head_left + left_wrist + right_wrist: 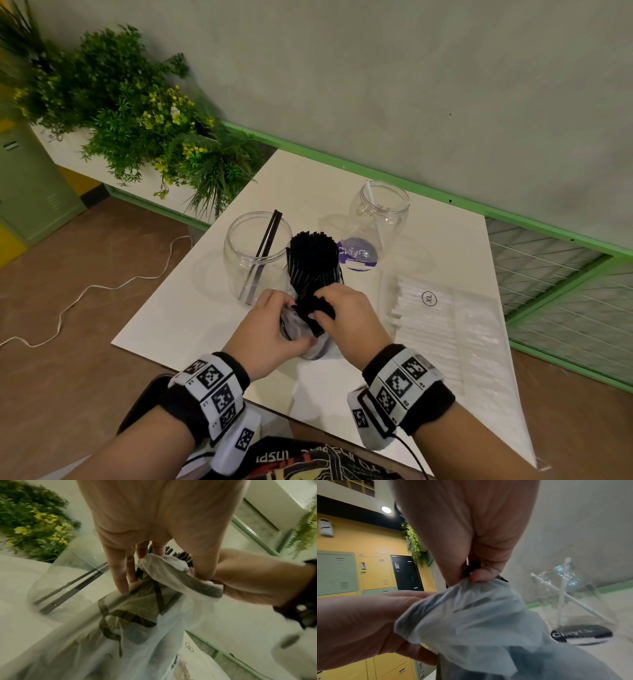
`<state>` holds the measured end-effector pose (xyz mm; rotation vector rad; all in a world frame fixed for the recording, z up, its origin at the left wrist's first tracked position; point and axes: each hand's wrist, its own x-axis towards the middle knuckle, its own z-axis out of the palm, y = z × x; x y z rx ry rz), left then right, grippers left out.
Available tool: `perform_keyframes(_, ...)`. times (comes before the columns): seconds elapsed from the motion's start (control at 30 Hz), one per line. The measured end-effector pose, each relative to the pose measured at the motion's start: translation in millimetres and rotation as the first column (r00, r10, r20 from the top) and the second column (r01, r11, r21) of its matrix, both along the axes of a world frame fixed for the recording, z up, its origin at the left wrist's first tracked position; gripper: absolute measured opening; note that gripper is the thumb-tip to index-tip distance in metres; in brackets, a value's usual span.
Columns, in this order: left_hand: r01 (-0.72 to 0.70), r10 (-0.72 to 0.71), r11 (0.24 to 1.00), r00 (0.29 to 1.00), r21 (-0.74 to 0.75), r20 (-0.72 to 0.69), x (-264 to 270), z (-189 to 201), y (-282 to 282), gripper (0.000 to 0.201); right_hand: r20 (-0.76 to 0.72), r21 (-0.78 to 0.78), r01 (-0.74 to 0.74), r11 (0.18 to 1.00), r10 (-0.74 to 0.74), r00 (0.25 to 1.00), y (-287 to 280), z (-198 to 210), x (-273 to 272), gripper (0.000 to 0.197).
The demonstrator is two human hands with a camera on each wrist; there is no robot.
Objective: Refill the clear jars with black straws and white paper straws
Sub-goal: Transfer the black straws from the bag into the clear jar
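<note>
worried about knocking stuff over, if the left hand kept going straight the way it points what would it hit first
Probably the bundle of black straws that the left hand is unwrapping; beyond it, likely the left jar, though depth is unclear.

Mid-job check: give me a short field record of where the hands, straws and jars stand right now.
left hand: grips the plastic bag at its opening
right hand: pinches the black straws where they leave the bag
black straws: thick bundle, mostly out of the bag, not yet in a jar
left jar: open, holds only a few black straws
right jar: open, holds a few white straws
white straw pack: flat on the table, right of the hands, untouched
round purple label: between the jars; what it belongs to, unclear
</note>
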<state>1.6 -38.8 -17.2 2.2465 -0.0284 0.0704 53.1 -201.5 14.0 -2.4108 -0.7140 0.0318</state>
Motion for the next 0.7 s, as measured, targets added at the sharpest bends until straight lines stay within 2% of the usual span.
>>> perform_keyframes(0.13,-0.030,0.035,0.993,0.999,0.118,-0.039,0.9,2.8,-7.9,0.064,0.002,-0.253,-0.057,0.966,0.060,0.998,6.4,8.3,6.0,0.026)
perform_keyframes(0.27,-0.063,0.070,0.981,0.997,0.182,-0.034,4.8,-0.9,-10.2,0.060,-0.129,-0.299,-0.047,0.953,0.008,0.992,5.2,6.0,9.7,0.025)
perform_keyframes(0.47,-0.040,0.053,0.962,0.998,0.272,-0.042,3.6,-10.3,0.5,0.058,-0.352,-0.230,-0.031,0.973,-0.053,0.934,-8.7,-5.3,9.3,0.048)
perform_keyframes(0.6,0.001,0.025,0.963,0.995,0.270,-0.094,4.9,-9.7,4.1,0.054,-0.301,-0.129,0.031,0.991,-0.069,0.951,-13.2,-6.1,6.7,0.036)
perform_keyframes(0.7,0.005,0.014,0.981,0.995,0.194,-0.096,4.9,-11.3,6.1,0.053,-0.283,-0.025,0.055,0.998,-0.060,0.957,-11.1,-5.6,5.3,0.030)
